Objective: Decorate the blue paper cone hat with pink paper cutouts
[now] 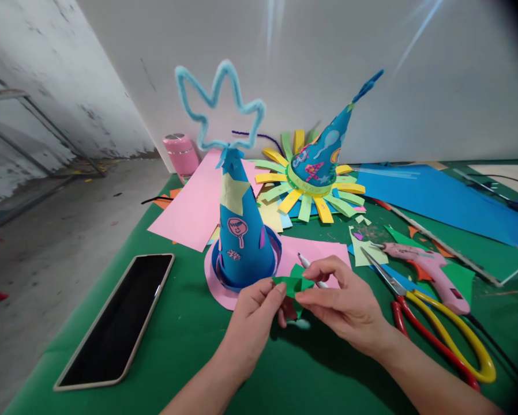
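Note:
Between my two hands is a small piece of green paper [291,285], pinched at both ends. My left hand [259,308] grips its left side with thumb and fingers, and my right hand [343,297] holds the right side. Just beyond them stands a blue paper cone hat [246,248] on a pink brim [213,282], with a yellow star, a drawn lollipop face and a light blue pipe-cleaner shape [213,104] on top. Partly behind my right fingers lies a marker [304,261] on pink paper [332,248].
Red-and-yellow-handled scissors [440,328] and a pink glue gun [432,268] lie at right. A phone [116,323] rests at left. Behind are a second cone hat [322,150] with paper strips, a pink bottle [181,157] and a blue sheet [440,196].

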Demonstrator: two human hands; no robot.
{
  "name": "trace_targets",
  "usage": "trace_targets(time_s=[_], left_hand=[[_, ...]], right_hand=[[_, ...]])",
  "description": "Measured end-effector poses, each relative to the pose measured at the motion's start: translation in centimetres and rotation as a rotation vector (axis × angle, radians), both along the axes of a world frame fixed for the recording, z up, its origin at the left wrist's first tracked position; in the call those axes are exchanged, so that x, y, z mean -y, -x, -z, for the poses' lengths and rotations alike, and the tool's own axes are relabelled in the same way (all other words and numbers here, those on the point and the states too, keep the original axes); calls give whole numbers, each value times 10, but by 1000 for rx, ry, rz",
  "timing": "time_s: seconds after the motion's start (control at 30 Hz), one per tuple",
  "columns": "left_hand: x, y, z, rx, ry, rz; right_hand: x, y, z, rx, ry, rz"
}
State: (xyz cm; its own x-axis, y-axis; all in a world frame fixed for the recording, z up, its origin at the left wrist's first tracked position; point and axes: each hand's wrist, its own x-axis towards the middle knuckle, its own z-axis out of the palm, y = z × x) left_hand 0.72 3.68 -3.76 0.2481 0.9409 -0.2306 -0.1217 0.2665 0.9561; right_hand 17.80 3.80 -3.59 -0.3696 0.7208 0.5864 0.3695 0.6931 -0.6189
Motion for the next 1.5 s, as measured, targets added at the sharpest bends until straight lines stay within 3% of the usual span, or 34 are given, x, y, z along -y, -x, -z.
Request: trace_targets(time_s=[0.13,0.33,0.5,0.67,1.0,1.23,1.37,1.5], left_hand=[[0,-1,-3,-61,-36,-1],[2,-2,-6,-175,-75,39],[3,-3,-5,-154,-39,61],[2,-3,-7,-108,-16,91],[2,-4,-10,-228,-67,94],[1,-2,-8,-234,-92,92],[1,-2,-6,-252,-98,94],[1,-1,-8,-252,-130,144]], right_hand=[[2,2,-1,8,52,5],[2,11,-2,-228,399,122],[0,12,0,-318,619,90],[-2,11,-1,-311,607,73],[-1,5,-13,-135,499,9],[0,3,-11,8,293,-19],[0,6,-13,13,396,-29],[1,10,-15,-97,631,16]])
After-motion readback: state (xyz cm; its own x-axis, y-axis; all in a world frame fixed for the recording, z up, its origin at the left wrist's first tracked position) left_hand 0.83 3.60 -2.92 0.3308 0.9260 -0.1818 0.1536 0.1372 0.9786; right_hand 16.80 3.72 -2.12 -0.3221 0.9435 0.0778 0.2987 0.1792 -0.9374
